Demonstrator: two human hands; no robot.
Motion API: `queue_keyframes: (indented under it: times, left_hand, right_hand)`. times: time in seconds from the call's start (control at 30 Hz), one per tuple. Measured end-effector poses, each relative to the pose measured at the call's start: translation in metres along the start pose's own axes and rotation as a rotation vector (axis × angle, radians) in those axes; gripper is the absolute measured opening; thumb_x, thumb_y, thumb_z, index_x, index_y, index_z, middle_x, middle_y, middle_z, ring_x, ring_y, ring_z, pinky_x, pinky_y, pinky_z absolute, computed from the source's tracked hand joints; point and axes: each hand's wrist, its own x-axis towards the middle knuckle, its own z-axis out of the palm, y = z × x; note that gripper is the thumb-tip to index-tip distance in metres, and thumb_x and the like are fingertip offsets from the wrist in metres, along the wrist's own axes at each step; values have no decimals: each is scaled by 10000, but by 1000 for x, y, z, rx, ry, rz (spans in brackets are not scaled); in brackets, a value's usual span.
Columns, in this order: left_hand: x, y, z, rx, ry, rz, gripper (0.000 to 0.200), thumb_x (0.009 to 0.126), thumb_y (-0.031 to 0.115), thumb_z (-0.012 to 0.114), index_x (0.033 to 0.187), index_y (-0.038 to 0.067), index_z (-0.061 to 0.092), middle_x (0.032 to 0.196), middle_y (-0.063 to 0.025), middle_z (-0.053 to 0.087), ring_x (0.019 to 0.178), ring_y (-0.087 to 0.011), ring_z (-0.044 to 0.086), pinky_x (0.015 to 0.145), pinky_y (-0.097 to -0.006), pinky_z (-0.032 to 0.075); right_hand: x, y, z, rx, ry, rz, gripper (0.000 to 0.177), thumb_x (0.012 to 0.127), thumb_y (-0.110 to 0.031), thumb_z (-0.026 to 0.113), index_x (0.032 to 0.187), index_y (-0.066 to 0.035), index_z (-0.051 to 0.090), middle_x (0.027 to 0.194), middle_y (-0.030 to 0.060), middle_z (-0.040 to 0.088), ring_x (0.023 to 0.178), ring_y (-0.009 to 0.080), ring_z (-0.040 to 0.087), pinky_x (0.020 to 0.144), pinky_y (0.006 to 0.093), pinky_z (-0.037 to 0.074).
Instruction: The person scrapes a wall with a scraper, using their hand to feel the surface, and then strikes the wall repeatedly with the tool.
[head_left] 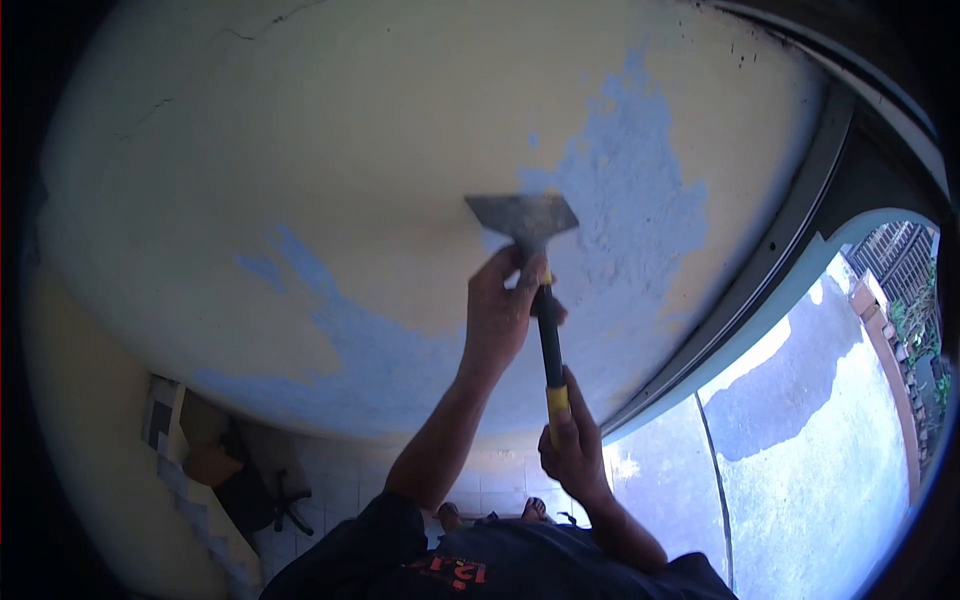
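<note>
A long-handled scraper [550, 345] with a black and yellow handle rises in front of me. Its wide, flat metal blade [522, 213] lies up against the wall [330, 130], at the left border of a bare bluish-grey patch [630, 180]. My left hand [500, 300] is closed around the scraper's neck, just under the blade. Lower down, my right hand [577, 445] wraps the yellow end of the handle. Cream paint surrounds the patch, and a second bluish strip [370, 350] runs along the lower part of the wall.
A dark frame edge [740, 270] borders the wall on the right, with sunlit concrete ground [810, 500] beyond it. At lower left stands a black chair [245, 490] beside a stepped edge [190, 500]. My feet are on pale floor tiles [345, 490].
</note>
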Motion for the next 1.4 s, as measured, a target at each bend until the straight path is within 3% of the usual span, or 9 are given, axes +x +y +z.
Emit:
queue_keyframes:
  times: [0.2, 0.33, 0.43, 0.8, 0.87, 1.0, 1.23, 1.33, 1.4]
  left_hand:
    - [-6, -1, 1, -13, -4, 73, 300, 960, 256, 576, 1053, -29, 568, 793, -100, 595, 536, -166, 630, 493, -289, 548]
    - [-5, 2, 2, -15, 10, -1, 299, 960, 260, 575, 1059, -22, 576, 793, -103, 594, 537, -167, 632, 493, -283, 548]
    - [7, 21, 3, 8, 25, 88, 337, 953, 303, 582, 1046, -22, 579, 794, -91, 592, 538, -161, 631, 498, -263, 547]
    - [-7, -2, -3, -8, -10, -39, 315, 960, 278, 573, 1064, -20, 574, 795, -91, 597, 534, -166, 639, 496, -282, 560]
    - [3, 13, 5, -46, 29, 96, 328, 955, 294, 579, 1052, -19, 573, 793, -93, 597, 534, -166, 641, 497, -280, 560]
    - [13, 32, 12, -71, 9, 141, 356, 947, 320, 589, 1043, -22, 572, 790, -90, 591, 535, -163, 640, 498, -281, 558]
    - [-16, -17, -1, -83, -14, -62, 340, 951, 280, 587, 1063, -39, 555, 781, -92, 593, 533, -174, 642, 492, -297, 564]
    - [6, 6, 6, -19, 11, -13, 334, 946, 285, 595, 1045, -32, 558, 782, -95, 595, 531, -176, 644, 491, -296, 566]
    - [21, 30, 11, -9, -2, 137, 344, 938, 299, 608, 1026, -29, 551, 778, -92, 595, 537, -181, 648, 496, -295, 569]
  right_hand:
    - [-14, -3, -3, 4, -29, -40, 563, 1033, -299, 386, 1508, -69, 189, 587, -47, 387, 476, 23, 370, 440, 190, 324]
    - [-7, -3, 1, -30, -6, 11, 578, 1029, -320, 398, 1507, -66, 193, 586, -52, 390, 472, 27, 373, 444, 190, 323]
    - [2, -19, 4, -8, -47, -49, 560, 1035, -292, 389, 1507, -66, 191, 584, -54, 376, 473, 21, 367, 443, 188, 327]
    - [-11, 2, 2, 0, -27, -5, 561, 1036, -298, 376, 1510, -70, 181, 560, -45, 386, 449, 19, 384, 418, 194, 334]
    - [1, -14, 3, -30, -45, -91, 560, 1037, -304, 375, 1509, -70, 186, 560, -43, 400, 448, 21, 388, 420, 196, 337]
    - [4, -34, 1, -115, -42, -143, 566, 1034, -312, 390, 1507, -66, 196, 561, -44, 406, 441, 24, 384, 418, 201, 333]
    - [-16, 12, -3, -45, 32, -30, 556, 1031, -291, 387, 1501, -53, 208, 559, -52, 389, 452, 21, 383, 428, 193, 337]
    - [8, -4, -1, -92, 12, -98, 562, 1032, -294, 389, 1506, -64, 195, 553, -54, 385, 452, 21, 382, 427, 195, 330]
    - [17, -17, -1, -100, -29, -156, 564, 1031, -293, 392, 1509, -72, 190, 551, -54, 387, 453, 21, 383, 426, 197, 326]
